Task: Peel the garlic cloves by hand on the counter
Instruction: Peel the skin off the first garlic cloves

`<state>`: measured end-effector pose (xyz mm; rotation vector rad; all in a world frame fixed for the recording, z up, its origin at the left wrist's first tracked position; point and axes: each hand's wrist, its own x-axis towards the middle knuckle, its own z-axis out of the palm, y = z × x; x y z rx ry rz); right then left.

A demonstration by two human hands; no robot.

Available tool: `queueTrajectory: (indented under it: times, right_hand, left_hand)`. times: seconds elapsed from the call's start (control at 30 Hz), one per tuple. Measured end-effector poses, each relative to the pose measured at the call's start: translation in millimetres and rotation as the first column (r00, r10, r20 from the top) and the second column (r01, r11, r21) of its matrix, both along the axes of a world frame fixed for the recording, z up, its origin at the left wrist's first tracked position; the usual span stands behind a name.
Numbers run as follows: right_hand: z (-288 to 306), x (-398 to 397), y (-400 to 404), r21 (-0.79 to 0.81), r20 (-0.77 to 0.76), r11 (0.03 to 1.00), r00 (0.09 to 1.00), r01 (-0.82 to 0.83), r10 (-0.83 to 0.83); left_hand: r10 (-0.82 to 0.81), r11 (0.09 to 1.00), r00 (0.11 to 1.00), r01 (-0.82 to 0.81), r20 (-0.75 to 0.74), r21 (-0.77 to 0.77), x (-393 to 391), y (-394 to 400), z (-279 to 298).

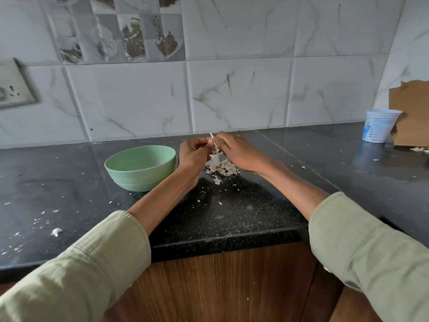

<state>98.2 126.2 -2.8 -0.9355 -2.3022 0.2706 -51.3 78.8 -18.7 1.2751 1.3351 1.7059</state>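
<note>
Above dark counter (232, 217), your left hand (193, 155) and right hand (236, 152) both pinch garlic clove (214, 145), over skin pile (220, 167) so peelings drop together; green bowl (140, 167) waits beside left hand, likely for peeled cloves.

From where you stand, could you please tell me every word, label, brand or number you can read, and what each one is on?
None can be read.
White tub at the counter's right: blue print, too small and blurred to read.
Picture tiles on the wall: cups and coffee beans, no legible words.
Green bowl, switch plate and cardboard: no text visible.
</note>
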Motion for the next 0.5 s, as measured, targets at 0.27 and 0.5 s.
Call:
queueTrajectory:
  times: [0.27,0.5]
  right_hand:
    - [1.6,-2.0,-4.0,0.072,-0.008,0.997,1.0,0.004,-0.003]
    - [1.0,-4.6,-2.1,0.04,0.002,0.998,0.999,-0.039,0.039]
  left_hand:
    - [0.027,1.0,1.0,-0.027,-0.007,0.017,3.0,2.5,1.3]
    - [-0.042,0.998,0.999,0.042,0.013,0.041,-2.0,-1.8,2.6]
